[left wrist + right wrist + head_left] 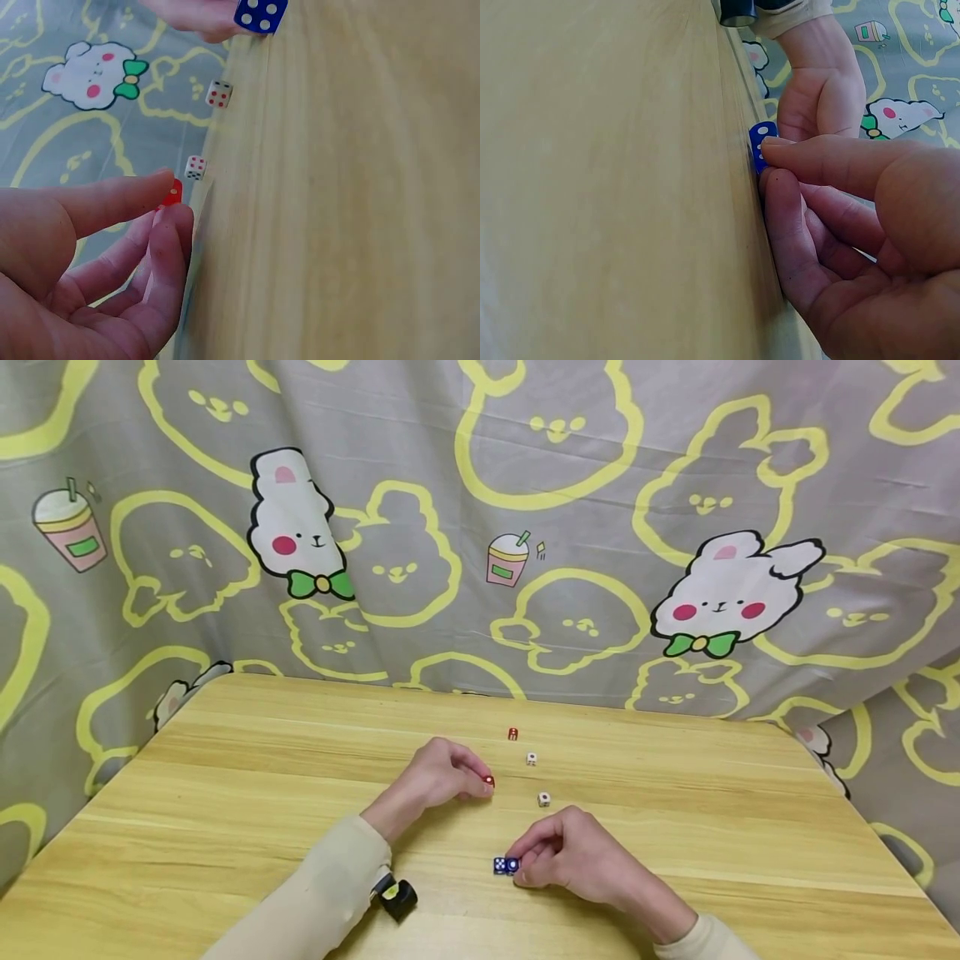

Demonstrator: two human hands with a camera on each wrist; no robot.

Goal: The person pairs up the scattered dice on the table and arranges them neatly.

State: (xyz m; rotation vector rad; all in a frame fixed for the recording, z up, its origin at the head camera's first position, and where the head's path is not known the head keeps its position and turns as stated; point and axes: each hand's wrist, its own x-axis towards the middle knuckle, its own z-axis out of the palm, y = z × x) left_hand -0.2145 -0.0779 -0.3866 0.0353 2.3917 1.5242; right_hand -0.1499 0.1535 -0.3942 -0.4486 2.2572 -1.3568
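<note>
Between thumb and fingers, my left hand (442, 772) pinches a red die (173, 192), which shows at its fingertips in the head view. My right hand (573, 858), closer to the body, holds a blue die (513, 865) by thumb and fingertips. A second blue die (500, 865) sits right up against it on the left side. Past the right hand lies a white die (544, 799), and another white die (532, 759) is farther back. Farthest off is a red die (513, 734), near the table's back edge.
The dice are on a wooden table (225, 793). A patterned grey curtain (420, 460) hangs behind its back edge and along the sides. A black device (397, 897) juts out from the left wrist, low over the table.
</note>
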